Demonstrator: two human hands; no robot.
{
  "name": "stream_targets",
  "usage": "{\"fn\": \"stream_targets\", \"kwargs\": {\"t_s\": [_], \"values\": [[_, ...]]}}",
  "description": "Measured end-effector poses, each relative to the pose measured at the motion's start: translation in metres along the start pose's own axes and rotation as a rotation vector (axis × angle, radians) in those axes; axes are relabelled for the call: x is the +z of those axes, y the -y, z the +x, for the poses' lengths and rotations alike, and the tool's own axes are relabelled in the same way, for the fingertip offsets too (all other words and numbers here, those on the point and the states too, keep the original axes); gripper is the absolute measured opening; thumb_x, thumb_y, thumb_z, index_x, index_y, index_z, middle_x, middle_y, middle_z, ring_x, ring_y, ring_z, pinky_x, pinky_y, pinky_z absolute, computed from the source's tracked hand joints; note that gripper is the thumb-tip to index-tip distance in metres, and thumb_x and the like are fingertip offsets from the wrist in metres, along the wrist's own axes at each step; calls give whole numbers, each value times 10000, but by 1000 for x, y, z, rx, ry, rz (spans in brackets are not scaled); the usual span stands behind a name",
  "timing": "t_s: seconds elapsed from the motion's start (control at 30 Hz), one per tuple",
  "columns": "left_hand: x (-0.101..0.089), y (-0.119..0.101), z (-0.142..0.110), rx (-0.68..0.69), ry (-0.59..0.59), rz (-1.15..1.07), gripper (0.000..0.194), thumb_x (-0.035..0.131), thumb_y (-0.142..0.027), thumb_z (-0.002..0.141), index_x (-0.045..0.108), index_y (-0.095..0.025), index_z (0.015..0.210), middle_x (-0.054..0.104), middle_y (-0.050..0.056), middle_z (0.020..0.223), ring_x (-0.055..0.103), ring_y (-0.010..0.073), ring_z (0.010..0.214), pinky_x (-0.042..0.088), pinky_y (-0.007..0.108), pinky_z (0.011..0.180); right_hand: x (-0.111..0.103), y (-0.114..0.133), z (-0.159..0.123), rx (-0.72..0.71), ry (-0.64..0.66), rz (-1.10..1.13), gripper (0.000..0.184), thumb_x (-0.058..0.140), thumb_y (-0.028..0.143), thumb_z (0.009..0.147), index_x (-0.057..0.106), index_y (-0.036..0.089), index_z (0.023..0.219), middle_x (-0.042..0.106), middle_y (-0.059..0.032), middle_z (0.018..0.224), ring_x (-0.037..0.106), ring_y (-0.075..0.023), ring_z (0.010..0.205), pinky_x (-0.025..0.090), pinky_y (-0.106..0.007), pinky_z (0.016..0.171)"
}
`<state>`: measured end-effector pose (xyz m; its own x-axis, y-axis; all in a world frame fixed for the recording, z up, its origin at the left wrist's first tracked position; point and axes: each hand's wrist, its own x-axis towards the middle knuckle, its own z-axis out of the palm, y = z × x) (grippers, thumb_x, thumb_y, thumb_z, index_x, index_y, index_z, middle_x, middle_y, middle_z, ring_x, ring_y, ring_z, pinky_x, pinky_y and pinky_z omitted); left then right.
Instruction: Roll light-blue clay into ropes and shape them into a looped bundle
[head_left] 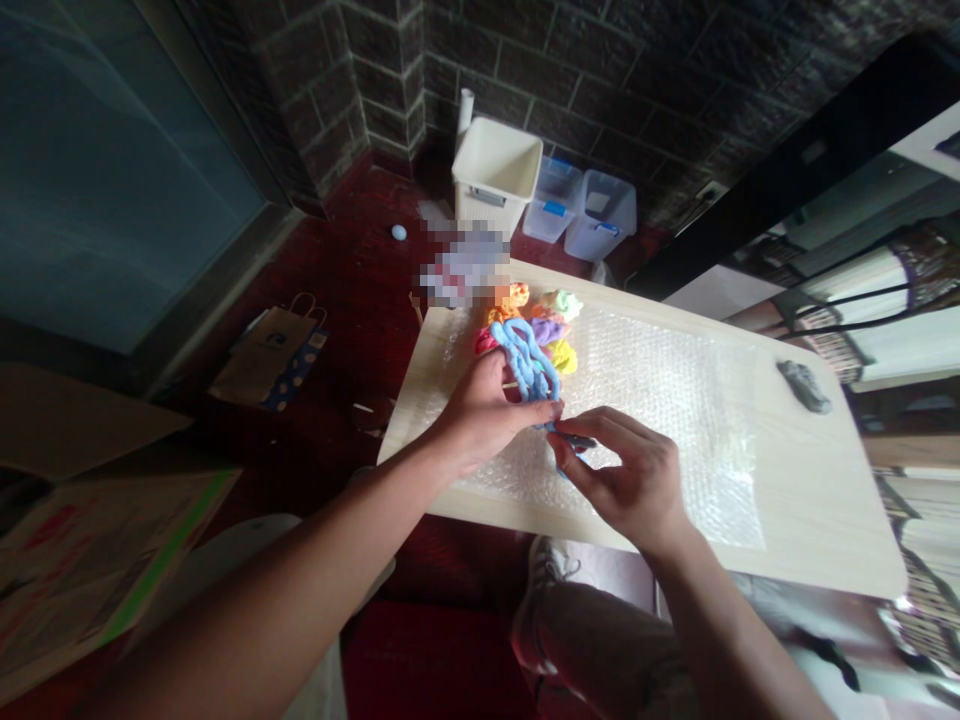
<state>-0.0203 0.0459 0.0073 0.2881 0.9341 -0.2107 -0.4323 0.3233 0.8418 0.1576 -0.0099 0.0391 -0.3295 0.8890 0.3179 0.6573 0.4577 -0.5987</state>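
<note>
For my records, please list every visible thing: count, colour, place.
strand bundle: 1, blue, in left hand
small item: 1, dark, in right hand
soft bundles: several, mixed, on table
bubble wrap: 1, clear, on table
table: 1, pale, centre
crumpled item: 1, grey, table's right end
bin: 1, cream, beyond table
tube: 1, white, beside bin
boxes: 2, clear, beside bin
ball: 1, pale blue, floor
paper bag: at least 1, brown, floor
cardboard box: 1, brown, lower left
wall: 1, dark, far side
hands: 2, bare, over table
trouser leg: 1, grey, below table
</note>
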Motion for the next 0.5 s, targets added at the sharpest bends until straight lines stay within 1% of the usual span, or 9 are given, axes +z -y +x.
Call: {"fn": "stream_targets", "kwargs": {"t_s": [0.13, 0.2, 0.3, 0.37, 0.43, 0.5], "values": [[-1, -1, 0, -40, 46, 55, 539, 893, -95, 646, 650, -139, 1125, 732, 65, 1031, 700, 181, 882, 552, 349, 859, -5, -2, 1, -3, 54, 5, 88, 703, 213, 956, 783, 238, 983, 788, -63, 888, 747, -212, 752, 585, -343, 651], [-1, -1, -1, -45, 66, 72, 520, 885, -93, 653, 655, -141, 1117, 738, 67, 1031, 704, 185, 878, 554, 352, 854, -6, -3, 2, -2, 72, 10, 88, 704, 206, 944, 778, 238, 980, 790, -62, 902, 752, -216, 769, 594, -350, 675], [-2, -2, -2, -48, 89, 93, 458, 873, -90, 664, 662, -145, 1066, 739, 61, 1000, 704, 192, 883, 553, 349, 839, -8, -4, 2, 43, 95, 13, 60, 733, 225, 922, 742, 232, 981, 784, -54, 890, 749, -214, 760, 598, -348, 691], [-3, -1, -2, -68, 96, 114, 444, 872, -89, 662, 666, -149, 1051, 742, 63, 993, 704, 196, 887, 552, 350, 833, -10, -7, 1, 78, 115, 8, 87, 762, 272, 922, 723, 229, 987, 775, -45, 857, 736, -205, 725, 585, -333, 670], [-5, -1, -2, -102, 108, 127, 471, 866, -88, 665, 670, -150, 1089, 747, 67, 994, 702, 194, 878, 551, 353, 829, -11, -10, 0, 84, 148, 1, 121, 781, 325, 933, 723, 225, 968, 769, -40, 828, 720, -191, 691, 559, -315, 640], [-7, 0, -3, -137, 137, 136, 521, 857, -84, 670, 666, -149, 1151, 750, 72, 998, 700, 192, 874, 550, 357, 828, -13, -13, 0, 58, 178, -1, 151, 785, 362, 946, 740, 219, 929, 772, -39, 817, 711, -179, 669, 530, -302, 615]]}}
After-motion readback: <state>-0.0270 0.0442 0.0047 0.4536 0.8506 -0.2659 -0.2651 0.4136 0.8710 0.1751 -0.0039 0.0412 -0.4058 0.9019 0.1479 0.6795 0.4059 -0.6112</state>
